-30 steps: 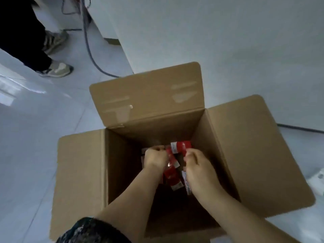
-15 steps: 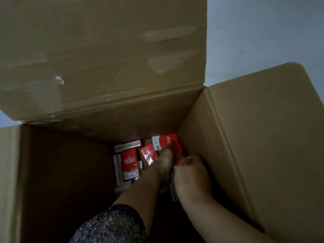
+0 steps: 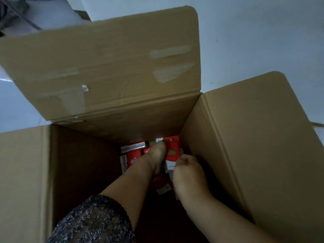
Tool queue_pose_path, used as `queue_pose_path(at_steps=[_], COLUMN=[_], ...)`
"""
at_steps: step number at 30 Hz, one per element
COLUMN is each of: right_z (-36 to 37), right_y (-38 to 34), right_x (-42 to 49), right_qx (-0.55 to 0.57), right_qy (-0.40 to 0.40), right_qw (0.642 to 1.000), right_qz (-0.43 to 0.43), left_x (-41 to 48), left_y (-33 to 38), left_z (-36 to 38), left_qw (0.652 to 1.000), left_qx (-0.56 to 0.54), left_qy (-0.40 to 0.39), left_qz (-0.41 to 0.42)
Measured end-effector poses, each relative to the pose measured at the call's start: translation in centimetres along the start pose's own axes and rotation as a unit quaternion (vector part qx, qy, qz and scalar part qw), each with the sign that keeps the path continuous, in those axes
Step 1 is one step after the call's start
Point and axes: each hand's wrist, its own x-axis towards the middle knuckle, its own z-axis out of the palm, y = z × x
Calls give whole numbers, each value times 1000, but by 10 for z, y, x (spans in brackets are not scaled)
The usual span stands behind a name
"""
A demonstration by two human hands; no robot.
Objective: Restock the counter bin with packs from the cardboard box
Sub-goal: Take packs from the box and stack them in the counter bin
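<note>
At nine o'clock in the head view, the cardboard box has its left flap laid out flat, and a dark speckled sleeve comes in from seven o'clock. Further right, deep on the box bottom, red-and-white packs lie jumbled, one silver-edged pack crosswise above the others. The left hand reaches down among them, its fingertips against a red corner pack that sits in the far right corner with its long axis running nine to three. A fingertip seems to cross that pack's face, but in the gloom it cannot be told whether the hand grasps it or only touches it. At about six o'clock of that pack stands a white-ended pack, its long axis roughly twelve to six, and the right hand has its fingers curled onto it in what reads as a grip. The left hand is nearer the corner pack, while the right is close against the box's right wall. Any lift probably has to come straight up toward the viewer, since that wall leaves little room at three o'clock. No counter bin is in view, and pale floor fills one o'clock.
</note>
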Motion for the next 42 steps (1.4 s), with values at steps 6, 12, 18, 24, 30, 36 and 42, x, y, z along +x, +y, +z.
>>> queue_pose_path(at_steps=[6, 12, 18, 24, 30, 36, 42], right_z=[-15, -64, -151, -255, -340, -390, -429], right_y=[-35, -93, -160, -234, -299, -359, -424], right_x=[-46, -134, -249, -390, -515, -584, -596], right_qx=[13, 31, 32, 93, 124, 113, 58], right_qy=[-40, -68, -39, -16, 7, 54, 172], right_qw=[998, 989, 964, 929, 876, 839, 839], right_qz=[-51, -130, -260, -359, -466, -529, -513], left_x=[-93, -213, -375, -574, -736, -827, -863], left_y=[32, 44, 73, 124, 163, 204, 277], left_z=[-36, -53, -47, -22, 6, 36, 67], left_qw=[999, 989, 939, 860, 801, 771, 739], left_qx=[26, 32, 46, -6, -73, -47, 22], left_qy=[22, 54, 44, 82, 46, -11, -28], left_qz=[36, 134, 337, 504, 592, 635, 673])
